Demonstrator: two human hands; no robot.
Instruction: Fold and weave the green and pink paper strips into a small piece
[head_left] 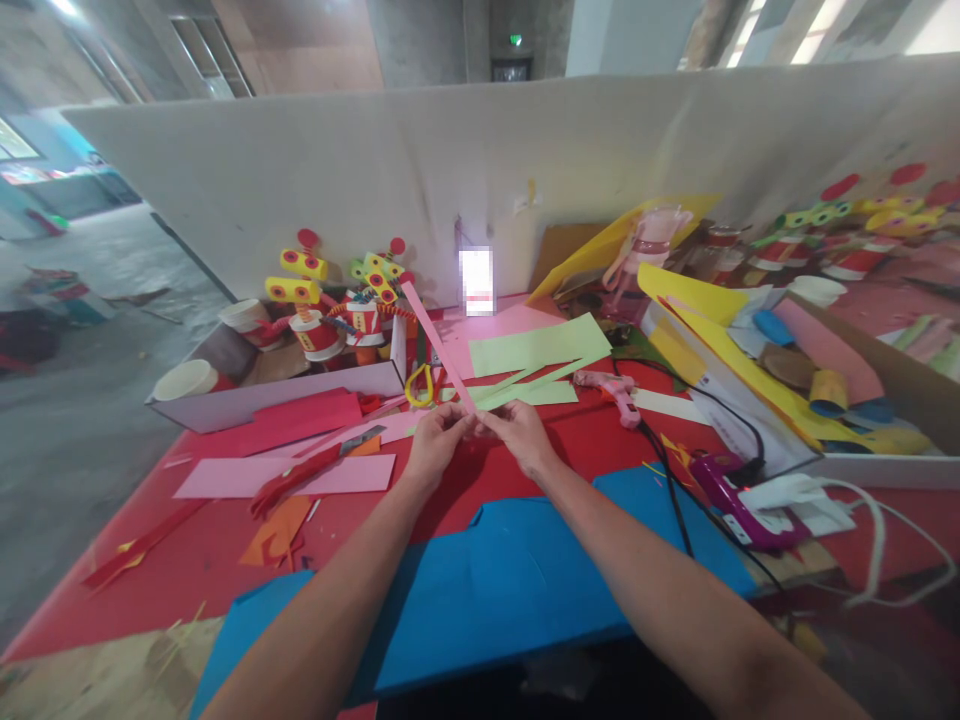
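A long narrow pink paper strip (437,343) rises up and to the left from my fingertips. My left hand (440,437) pinches its lower end, and my right hand (517,437) meets it there, thumb and finger closed at the same end. Just behind my hands lie light green paper sheets and strips (540,345) on a pink sheet (450,325). Yellow-handled scissors (419,385) rest near my left hand. To the right of my right hand sits a pink glue gun (611,392).
On the left, a box (277,395) holds paper-cup figures (315,335). Pink card (285,477) and orange scraps (277,530) lie before it. A box of coloured paper (814,445) and a purple power strip (742,500) with cables stand right. Blue sheeting (517,590) covers the front edge.
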